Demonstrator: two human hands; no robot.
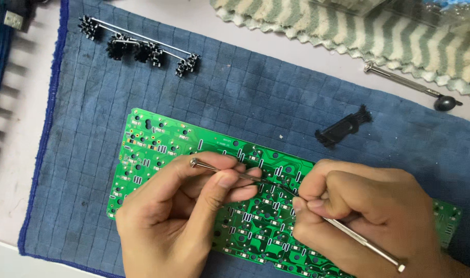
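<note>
Right hand (368, 216) up close, fingers pinched a metal pick (366, 244) | left hand (183, 211) gripped another pick (219, 170) | tips met on green circuit board (157, 144) | board lay on blue cloth (255, 87), bench.

No packages, signs or screens on this tabletop.

The only label-like thing in sight is a small pale rectangular tag (12, 19) at the far left top corner, lying on something dark and blue beside the cloth; it is too small to tell more. Nothing else here is boxed, wrapped, posted or lit.
</note>
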